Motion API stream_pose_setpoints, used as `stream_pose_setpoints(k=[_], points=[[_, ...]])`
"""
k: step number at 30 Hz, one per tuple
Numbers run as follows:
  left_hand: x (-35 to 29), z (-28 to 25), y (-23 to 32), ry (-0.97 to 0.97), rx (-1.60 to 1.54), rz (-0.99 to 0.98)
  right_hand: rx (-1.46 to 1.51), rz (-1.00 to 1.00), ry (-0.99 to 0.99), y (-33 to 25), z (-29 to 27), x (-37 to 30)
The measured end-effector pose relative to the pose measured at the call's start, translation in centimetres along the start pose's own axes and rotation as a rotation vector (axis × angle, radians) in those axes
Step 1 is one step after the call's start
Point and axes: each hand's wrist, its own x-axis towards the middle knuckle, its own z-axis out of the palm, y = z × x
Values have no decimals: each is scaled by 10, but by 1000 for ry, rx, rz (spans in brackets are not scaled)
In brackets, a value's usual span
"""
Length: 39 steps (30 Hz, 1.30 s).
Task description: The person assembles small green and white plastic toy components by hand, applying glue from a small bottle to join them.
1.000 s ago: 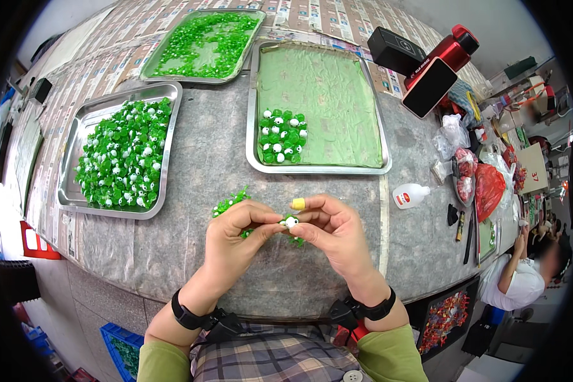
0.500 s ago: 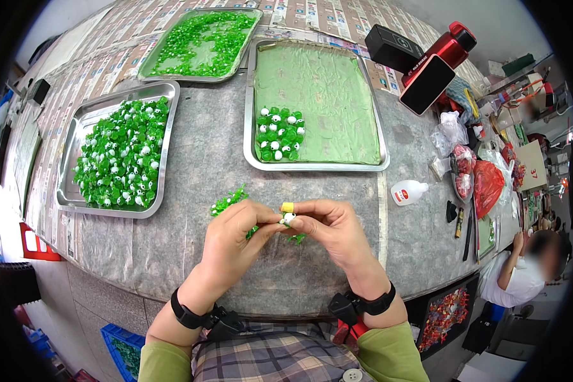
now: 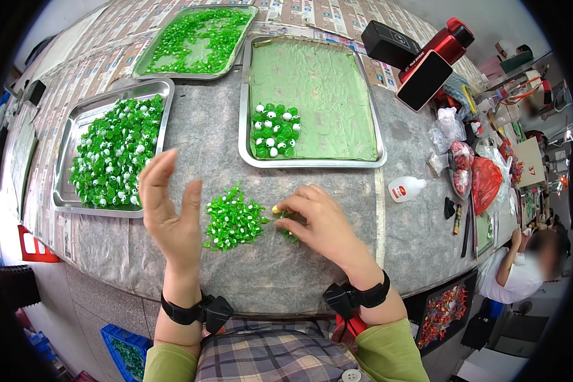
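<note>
My left hand (image 3: 170,213) is raised between the left steel tray and the small pile, its fingers spread and nothing visible in it. My right hand (image 3: 318,223), with a yellow cover on one fingertip, is low over the table. Its fingers are curled, thumb and index tips a little apart, beside the pile of small green pieces with white spots (image 3: 234,219). A few green pieces (image 3: 289,235) lie partly hidden under that hand. The left steel tray (image 3: 63,181) carries a heap of green and white eyeball-like beads (image 3: 114,153).
A green-lined tray (image 3: 318,89) holds a block of similar beads (image 3: 275,130). Farther back is another tray of green pieces (image 3: 200,38). At right are a white bottle (image 3: 406,189), a phone (image 3: 425,81), a red flask (image 3: 451,41), a black box (image 3: 389,44) and plastic bags (image 3: 486,184). A person (image 3: 522,270) sits beyond.
My hands have parted from the white-and-green bead they held together. The left has swung up and left, opening; the right has shifted slightly, and the small green pile is now uncovered.
</note>
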Motion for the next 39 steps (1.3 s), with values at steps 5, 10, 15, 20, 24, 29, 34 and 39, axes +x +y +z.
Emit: stream_pose_setpoints(k=[5, 10, 15, 20, 24, 29, 34, 39], points=[[-17, 12, 10, -334, -157, -276, -56, -19, 19, 3, 9, 4], [-27, 20, 16, -595, -249, -537, 373, 90, 242, -16, -3, 5], [-29, 23, 19, -642, -331, -569, 636, 114, 163, -20, -5, -4], [-29, 23, 19, -551, -460, -670, 788, 118, 172, -19, -15, -8], [-28, 16, 13, -513, -462, -678, 616, 136, 914, -8, -64, -32], [-22, 16, 19, -435, -641, -831, 254, 287, 1157, 59, -97, -61], [-23, 15, 16, -455, -729, -909, 133, 588, 667, 111, -78, -83], [-22, 16, 17, -456, -867, -1030, 518, 411, 749, 71, -72, -62]])
